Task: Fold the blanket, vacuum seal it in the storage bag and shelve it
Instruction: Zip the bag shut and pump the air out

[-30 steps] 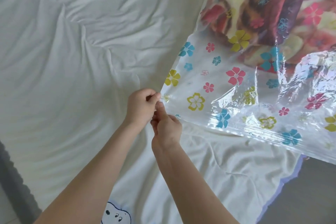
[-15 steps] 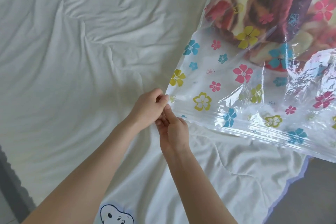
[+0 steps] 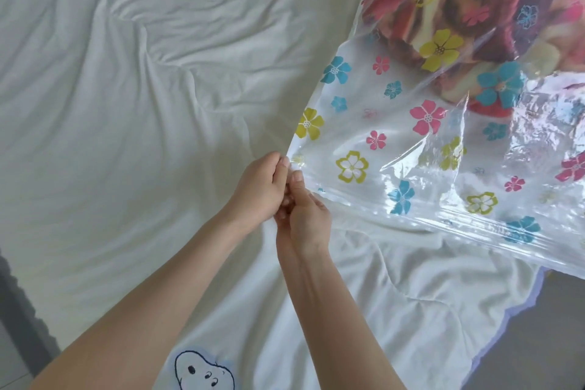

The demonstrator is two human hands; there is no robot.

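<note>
A clear storage bag (image 3: 411,149) printed with coloured flowers lies across the right side of the bed. Inside it, at the top right, sits the folded blanket (image 3: 468,0), red, brown and cream. The bag's zip strip (image 3: 474,222) runs along its near edge, down to the right. My left hand (image 3: 259,191) and my right hand (image 3: 305,215) meet at the bag's near left corner. Both pinch that corner between thumb and fingers, the left just above the right. The fingertips hide the corner itself.
A rumpled white sheet (image 3: 133,111) covers the bed. A white quilt with a cartoon dog print (image 3: 204,370) and a lilac border (image 3: 519,307) lies under the bag. Grey floor (image 3: 538,345) shows at the bottom right, the bed's dark edge (image 3: 19,310) at the bottom left.
The view has drifted, so bag and hands sit slightly right and lower in frame. Both hands keep pinching the same corner of the bag.
</note>
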